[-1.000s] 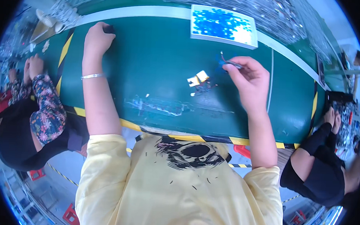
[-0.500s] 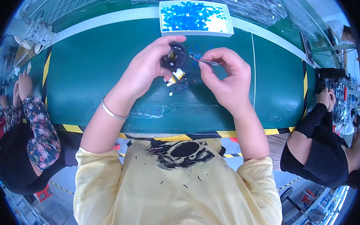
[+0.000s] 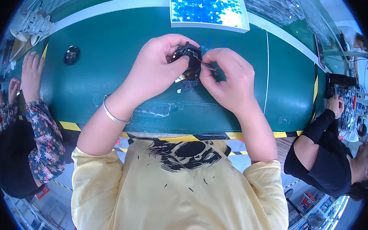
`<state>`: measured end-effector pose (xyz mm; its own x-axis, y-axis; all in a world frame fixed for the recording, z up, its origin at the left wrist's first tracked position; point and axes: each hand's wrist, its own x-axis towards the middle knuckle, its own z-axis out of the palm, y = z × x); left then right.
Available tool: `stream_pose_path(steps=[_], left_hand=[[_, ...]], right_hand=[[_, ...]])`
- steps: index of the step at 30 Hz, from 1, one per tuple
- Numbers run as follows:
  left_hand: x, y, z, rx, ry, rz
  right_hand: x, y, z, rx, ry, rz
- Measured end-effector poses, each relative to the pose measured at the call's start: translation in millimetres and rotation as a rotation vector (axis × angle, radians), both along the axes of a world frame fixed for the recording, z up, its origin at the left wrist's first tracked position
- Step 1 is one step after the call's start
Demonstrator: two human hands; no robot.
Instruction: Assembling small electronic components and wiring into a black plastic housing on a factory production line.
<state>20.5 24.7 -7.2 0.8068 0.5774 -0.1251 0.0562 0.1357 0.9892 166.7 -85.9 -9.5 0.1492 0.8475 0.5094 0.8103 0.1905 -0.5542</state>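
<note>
My left hand point(image 3: 156, 67) is wrapped round a black plastic housing point(image 3: 194, 62), its thumb lying across the open inside. Thin wires show at the rim. At the housing's right side, my right hand point(image 3: 231, 78) pinches a small narrow circuit board point(image 3: 210, 67) with thin red and dark wires. Board and housing are close together; whether they touch is hard to tell. Just below the housing lies a small cluster of wired parts point(image 3: 189, 84) on the green table point(image 3: 125, 43), with a white and yellow piece partly hidden by my left hand.
A white box point(image 3: 207, 26) of small blue parts stands at the far side, with a few blue bits in front of it. At the far left rests another black device point(image 3: 72, 55), near a co-worker's hand point(image 3: 31, 73). Striped tape point(image 3: 183, 137) marks the near edge.
My right hand has brought the board up to the housing, and my left thumb has moved over the housing's inside. A black device now lies on the table at left, near the co-worker's hand.
</note>
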Motion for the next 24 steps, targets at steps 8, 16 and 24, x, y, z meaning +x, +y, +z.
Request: stream_pose_path(steps=[8,16,24], left_hand=[[-11.2,-14.0,2.6,0.004,-0.011,0.021],[-12.7,-17.6,-8.1,0.158,0.005,-0.005],[-12.1,-19.4,-5.6,0.152,0.053,-0.011]], right_hand=[[-6.1,-15.8,1.6,0.025,-0.029,0.087],[-9.5,-15.5,-1.8,0.044,-0.088,0.064],[-11.4,-14.6,-2.3,-0.033,-0.095,0.005]])
